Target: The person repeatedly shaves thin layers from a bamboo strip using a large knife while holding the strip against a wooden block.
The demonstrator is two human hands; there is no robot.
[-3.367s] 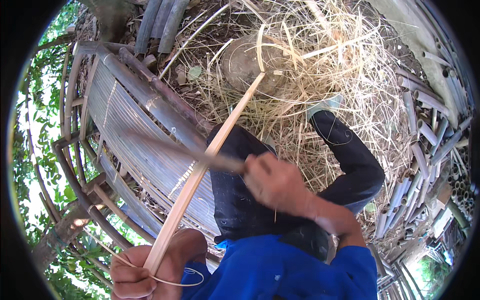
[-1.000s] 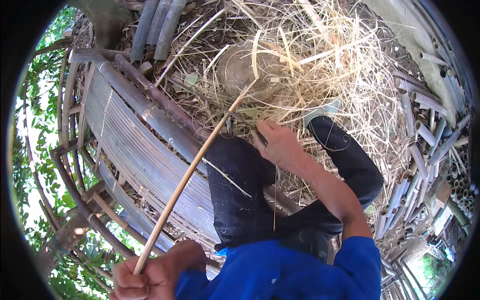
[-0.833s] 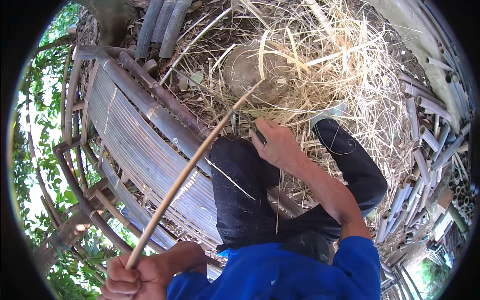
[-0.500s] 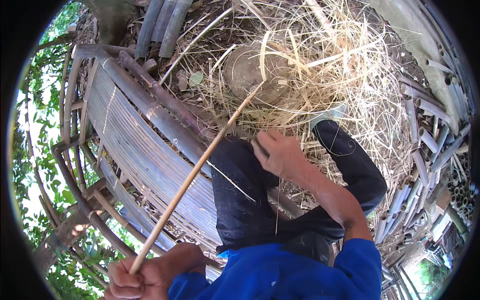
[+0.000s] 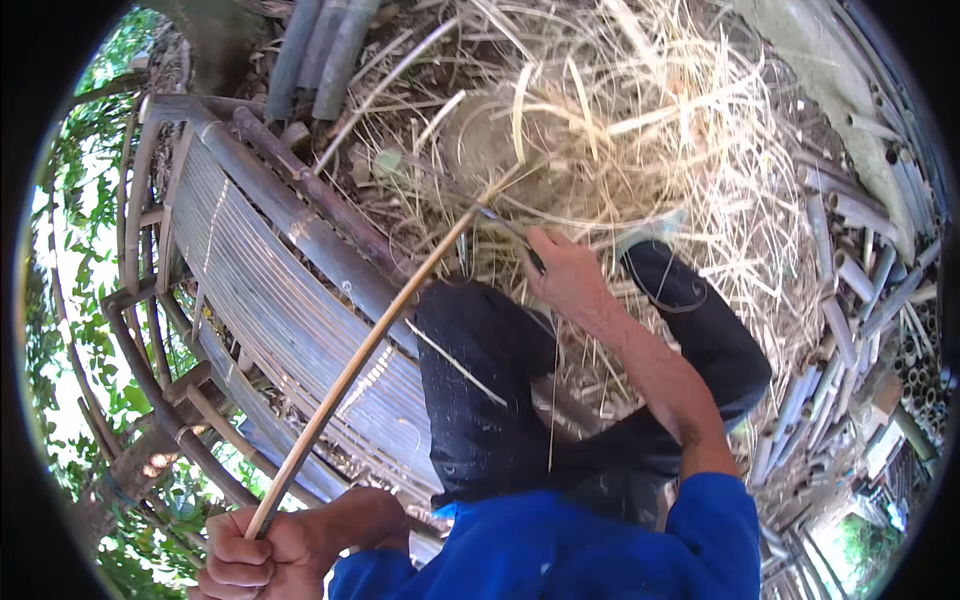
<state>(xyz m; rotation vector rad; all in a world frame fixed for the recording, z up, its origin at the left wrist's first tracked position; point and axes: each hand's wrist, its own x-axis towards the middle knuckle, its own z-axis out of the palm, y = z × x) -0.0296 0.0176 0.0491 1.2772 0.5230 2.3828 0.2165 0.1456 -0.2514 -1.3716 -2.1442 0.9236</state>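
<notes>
My left hand [image 5: 250,560], at the lower left, is closed round the lower end of a long thin bamboo stick [image 5: 375,335]. The stick slants up and away to the right, its far tip near the ground by a round stump-like block [image 5: 490,140]. In my right hand [image 5: 568,272] is a knife [image 5: 512,228] with a dark handle, its fingers wrapped round it. The thin blade meets the stick near the far end, beyond my raised knee. Blur hides the exact contact of the edge.
Pale bamboo shavings [image 5: 690,130] cover the ground ahead and right. A slatted bamboo bench [image 5: 280,270] runs along the left. Cut bamboo poles [image 5: 320,50] lie at the far left, and more bamboo tubes [image 5: 850,280] are piled at the right.
My right hand has moved slightly forward, and the knife's blade now shows against the stick. My left hand has shifted a little to the left and down with the stick.
</notes>
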